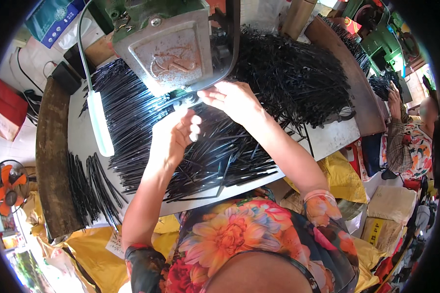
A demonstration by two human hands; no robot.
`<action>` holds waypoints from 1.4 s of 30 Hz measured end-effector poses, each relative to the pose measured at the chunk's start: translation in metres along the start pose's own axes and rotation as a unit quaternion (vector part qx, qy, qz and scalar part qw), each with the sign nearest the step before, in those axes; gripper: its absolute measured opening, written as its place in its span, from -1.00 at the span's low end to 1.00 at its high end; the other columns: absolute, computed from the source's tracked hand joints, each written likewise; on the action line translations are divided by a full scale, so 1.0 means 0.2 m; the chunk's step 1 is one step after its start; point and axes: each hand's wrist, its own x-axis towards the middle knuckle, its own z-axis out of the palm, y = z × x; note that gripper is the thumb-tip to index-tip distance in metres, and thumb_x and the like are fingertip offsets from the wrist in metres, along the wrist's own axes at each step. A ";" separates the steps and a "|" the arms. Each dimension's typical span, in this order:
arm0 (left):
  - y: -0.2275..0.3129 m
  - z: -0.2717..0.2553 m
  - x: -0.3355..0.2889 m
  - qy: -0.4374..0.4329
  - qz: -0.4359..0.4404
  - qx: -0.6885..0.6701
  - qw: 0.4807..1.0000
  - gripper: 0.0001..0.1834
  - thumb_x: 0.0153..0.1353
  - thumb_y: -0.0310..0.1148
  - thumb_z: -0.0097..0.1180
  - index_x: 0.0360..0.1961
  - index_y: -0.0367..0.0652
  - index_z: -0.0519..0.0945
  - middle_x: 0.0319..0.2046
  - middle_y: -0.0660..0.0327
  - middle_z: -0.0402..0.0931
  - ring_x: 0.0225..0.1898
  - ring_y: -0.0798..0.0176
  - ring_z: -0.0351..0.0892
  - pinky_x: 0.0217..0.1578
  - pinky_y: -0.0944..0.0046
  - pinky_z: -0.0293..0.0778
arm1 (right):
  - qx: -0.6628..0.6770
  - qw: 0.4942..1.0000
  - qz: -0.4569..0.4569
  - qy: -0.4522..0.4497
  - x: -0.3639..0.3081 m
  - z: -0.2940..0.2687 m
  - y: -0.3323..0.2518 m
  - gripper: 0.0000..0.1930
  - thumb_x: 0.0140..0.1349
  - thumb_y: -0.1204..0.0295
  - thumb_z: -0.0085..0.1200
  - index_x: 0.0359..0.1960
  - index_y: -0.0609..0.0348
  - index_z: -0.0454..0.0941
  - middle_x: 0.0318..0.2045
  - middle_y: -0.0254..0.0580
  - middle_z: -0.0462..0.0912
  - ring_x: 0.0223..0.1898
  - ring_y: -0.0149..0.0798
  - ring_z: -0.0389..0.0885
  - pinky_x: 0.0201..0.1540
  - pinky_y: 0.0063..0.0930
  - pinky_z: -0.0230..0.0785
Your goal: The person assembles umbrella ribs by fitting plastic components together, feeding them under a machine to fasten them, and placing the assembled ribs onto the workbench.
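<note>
Both my hands are together under the head of a green machine with a rusty metal cover plate (168,56). My left hand (173,132) has its fingers curled, thumb and forefinger up against the small metal parts (187,101) below the head. From the other side, my right hand (234,100) reaches in with its fingers pinched together. Whatever lies between the fingers of either hand is too small and glaring to make out. Long thin black strips (132,122) lie side by side on the pale tabletop left of my hands, and more are under my wrists.
A tangled heap of black strips (288,73) fills the table's right side. A lit lamp (100,124) hangs at the left. Curved brown boards (56,161) edge the table. An orange fan (10,190) stands far left. A co-worker (410,141) handles black strips at another green machine (384,46).
</note>
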 end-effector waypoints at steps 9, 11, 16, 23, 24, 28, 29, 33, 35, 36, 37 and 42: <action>0.01 -0.03 0.19 0.043 0.055 -0.096 0.993 -0.75 0.09 -0.33 0.04 -0.36 -0.36 0.44 -0.55 0.10 0.49 -0.60 0.32 0.43 -0.61 0.43 0.34 | 0.081 0.996 -0.042 0.003 -0.03 0.01 0.05 -0.78 0.14 0.49 -0.11 -0.32 0.51 0.40 -0.32 0.11 0.51 -0.26 -0.07 0.55 -0.17 -0.33 0.47; 0.01 -0.04 0.18 0.065 0.066 -0.095 0.991 -0.76 0.09 -0.35 0.04 -0.36 -0.36 0.43 -0.54 0.09 0.49 -0.60 0.32 0.42 -0.62 0.43 0.33 | 0.091 0.995 -0.040 0.016 -0.04 0.04 0.06 -0.77 0.13 0.49 -0.09 -0.34 0.53 0.40 -0.33 0.13 0.51 -0.26 -0.06 0.55 -0.18 -0.32 0.48; 0.00 -0.04 0.18 0.046 0.076 -0.107 0.990 -0.79 0.10 -0.38 0.03 -0.37 -0.36 0.44 -0.54 0.09 0.49 -0.60 0.31 0.42 -0.62 0.43 0.33 | 0.108 0.990 -0.087 -0.037 -0.03 0.01 0.10 -0.76 0.11 0.46 -0.02 -0.38 0.53 0.40 -0.35 0.13 0.51 -0.29 -0.07 0.56 -0.19 -0.33 0.48; 0.00 -0.03 0.16 0.059 0.074 -0.111 0.989 -0.79 0.11 -0.38 0.01 -0.36 -0.36 0.44 -0.54 0.10 0.49 -0.60 0.32 0.42 -0.61 0.42 0.33 | 0.109 0.992 -0.066 0.010 -0.04 0.06 0.08 -0.76 0.10 0.47 -0.01 -0.39 0.52 0.39 -0.39 0.09 0.52 -0.34 -0.09 0.58 -0.23 -0.37 0.50; 0.00 -0.03 0.16 0.057 0.076 -0.116 0.989 -0.79 0.11 -0.38 0.01 -0.36 -0.35 0.44 -0.55 0.11 0.49 -0.60 0.32 0.42 -0.60 0.42 0.34 | 0.113 0.991 -0.069 0.021 -0.04 0.07 0.08 -0.77 0.10 0.48 -0.01 -0.38 0.51 0.39 -0.40 0.09 0.52 -0.34 -0.09 0.58 -0.24 -0.38 0.51; -0.04 0.03 0.17 0.055 0.070 -0.132 0.987 -0.80 0.11 -0.38 0.01 -0.36 -0.34 0.45 -0.55 0.12 0.48 -0.60 0.32 0.42 -0.59 0.42 0.34 | 0.094 0.991 -0.084 0.048 -0.05 0.03 0.07 -0.83 0.08 0.53 -0.05 -0.38 0.47 0.40 -0.43 0.08 0.53 -0.37 -0.10 0.59 -0.32 -0.41 0.52; -0.04 0.05 0.16 0.059 0.069 -0.149 0.985 -0.80 0.11 -0.37 0.00 -0.36 -0.34 0.45 -0.54 0.13 0.49 -0.58 0.32 0.42 -0.58 0.42 0.35 | 0.060 0.992 -0.100 0.046 -0.03 0.03 0.09 -0.83 0.07 0.52 -0.04 -0.40 0.47 0.40 -0.45 0.07 0.53 -0.40 -0.11 0.59 -0.35 -0.41 0.52; -0.03 -0.07 0.15 0.069 0.113 -0.070 0.989 -0.78 0.14 -0.33 -0.02 -0.30 -0.29 0.44 -0.49 0.18 0.49 -0.51 0.38 0.41 -0.53 0.46 0.31 | 0.070 0.995 -0.006 0.074 -0.04 0.09 0.07 -0.77 0.09 0.47 -0.01 -0.39 0.52 0.42 -0.43 0.07 0.54 -0.38 -0.12 0.59 -0.31 -0.40 0.51; -0.03 -0.02 0.14 0.095 0.094 -0.078 0.988 -0.77 0.13 -0.32 0.00 -0.27 -0.27 0.43 -0.46 0.20 0.49 -0.51 0.40 0.42 -0.52 0.49 0.30 | 0.044 0.998 0.019 0.042 -0.05 0.04 0.05 -0.75 0.10 0.42 0.01 -0.39 0.49 0.43 -0.47 0.04 0.54 -0.43 -0.14 0.59 -0.36 -0.40 0.52; -0.03 0.01 0.14 0.109 0.091 -0.083 0.986 -0.78 0.13 -0.33 0.01 -0.28 -0.26 0.43 -0.46 0.20 0.49 -0.51 0.40 0.42 -0.53 0.50 0.30 | 0.033 0.999 0.016 0.007 -0.08 0.00 0.03 -0.74 0.10 0.41 0.01 -0.39 0.47 0.44 -0.51 0.01 0.54 -0.49 -0.15 0.60 -0.44 -0.47 0.52; -0.03 0.01 0.16 0.094 0.080 -0.089 0.988 -0.78 0.13 -0.33 0.01 -0.27 -0.26 0.42 -0.45 0.20 0.49 -0.51 0.41 0.43 -0.53 0.50 0.30 | -0.017 0.999 0.041 -0.002 -0.11 -0.03 -0.01 -0.74 0.10 0.40 0.01 -0.39 0.48 0.44 -0.52 0.01 0.54 -0.51 -0.17 0.59 -0.48 -0.50 0.52; 0.02 0.01 0.14 0.080 0.063 -0.076 0.992 -0.80 0.12 -0.34 0.02 -0.31 -0.26 0.43 -0.50 0.22 0.51 -0.53 0.43 0.46 -0.55 0.50 0.33 | -0.283 0.958 0.013 -0.029 -0.32 -0.15 -0.37 -0.76 0.07 0.44 0.01 -0.32 0.44 0.47 -0.48 0.04 0.56 -0.56 -0.28 0.59 -0.58 -0.60 0.44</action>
